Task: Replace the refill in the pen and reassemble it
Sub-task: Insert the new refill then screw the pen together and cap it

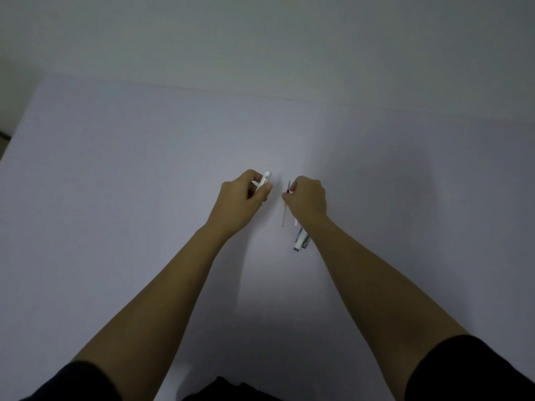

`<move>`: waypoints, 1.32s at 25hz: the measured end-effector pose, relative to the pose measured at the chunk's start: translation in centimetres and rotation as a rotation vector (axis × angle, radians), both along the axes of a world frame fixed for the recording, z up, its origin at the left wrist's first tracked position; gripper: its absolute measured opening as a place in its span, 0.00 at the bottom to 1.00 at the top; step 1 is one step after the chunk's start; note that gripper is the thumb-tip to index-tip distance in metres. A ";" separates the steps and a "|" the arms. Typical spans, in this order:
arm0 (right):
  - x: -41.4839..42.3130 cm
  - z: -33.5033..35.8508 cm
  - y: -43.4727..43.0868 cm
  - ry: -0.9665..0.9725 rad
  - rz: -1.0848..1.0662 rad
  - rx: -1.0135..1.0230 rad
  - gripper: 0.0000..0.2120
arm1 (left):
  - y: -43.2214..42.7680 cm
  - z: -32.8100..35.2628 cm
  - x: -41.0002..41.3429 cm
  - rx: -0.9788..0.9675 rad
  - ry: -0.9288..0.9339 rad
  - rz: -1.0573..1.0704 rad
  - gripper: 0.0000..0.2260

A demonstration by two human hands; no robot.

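My left hand (243, 199) is closed around a white pen barrel (265, 180), whose open end sticks up past my thumb. My right hand (307, 199) pinches a thin refill (284, 211) near its dark tip; the pale tube hangs down below the fingers. The two hands sit a short gap apart above the table. On the table just under my right wrist lie two more pens or pen parts (301, 241), white and grey, side by side; my wrist hides their upper ends.
A plain pale lilac table (144, 183) fills the view, with its far edge against a light wall (260, 39). The table's left edge shows at the far left. Dark sleeves cover both upper arms at the bottom.
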State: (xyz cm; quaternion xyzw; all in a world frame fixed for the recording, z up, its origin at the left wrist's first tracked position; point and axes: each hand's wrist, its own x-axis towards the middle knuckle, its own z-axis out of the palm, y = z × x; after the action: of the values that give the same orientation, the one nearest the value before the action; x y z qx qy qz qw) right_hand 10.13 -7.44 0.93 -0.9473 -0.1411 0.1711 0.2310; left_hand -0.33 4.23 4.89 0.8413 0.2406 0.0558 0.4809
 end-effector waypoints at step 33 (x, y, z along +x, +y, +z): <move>-2.7 4.2 1.7 0.250 -0.241 0.414 0.10 | 1.5 2.3 -3.7 0.063 0.020 0.041 0.08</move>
State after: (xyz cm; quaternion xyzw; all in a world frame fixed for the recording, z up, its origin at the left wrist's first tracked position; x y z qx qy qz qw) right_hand 7.47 -5.69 5.12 -0.8614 -0.0295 0.2253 0.4542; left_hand -4.00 5.77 7.24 0.8515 0.2606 0.0647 0.4504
